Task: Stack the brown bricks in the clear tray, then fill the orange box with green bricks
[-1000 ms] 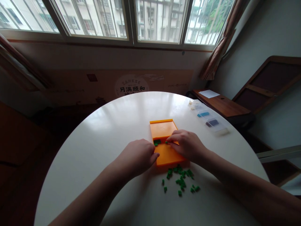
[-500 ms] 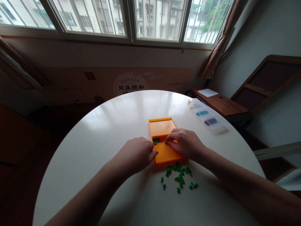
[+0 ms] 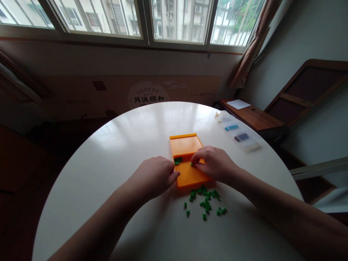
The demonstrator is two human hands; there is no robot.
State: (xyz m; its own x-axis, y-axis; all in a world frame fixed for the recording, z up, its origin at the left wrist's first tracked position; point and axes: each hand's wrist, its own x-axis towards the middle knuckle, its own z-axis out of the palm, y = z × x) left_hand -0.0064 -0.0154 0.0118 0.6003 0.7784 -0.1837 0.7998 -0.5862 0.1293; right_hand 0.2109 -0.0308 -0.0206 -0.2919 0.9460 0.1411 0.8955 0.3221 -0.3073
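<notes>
An orange tray (image 3: 184,145) lies in the middle of the round white table (image 3: 130,137). A few small green pieces (image 3: 178,160) sit in a row inside the tray. My left hand (image 3: 154,176) is curled against the tray's left edge, thumb touching it. My right hand (image 3: 213,163) rests on the tray's right side, fingers pinched on a small green piece (image 3: 191,164) at the row. Several loose green pieces (image 3: 206,201) lie scattered on the table just in front of the tray.
A clear plastic box (image 3: 239,134) with blue and dark pieces sits at the table's right edge. Beyond it stand a low wooden table (image 3: 252,117) with a paper sheet and a wooden frame against the wall. Windows run along the back.
Hands and tray keep almost the same pose. The whole scene has shifted slightly up and left in view as my head tilted.
</notes>
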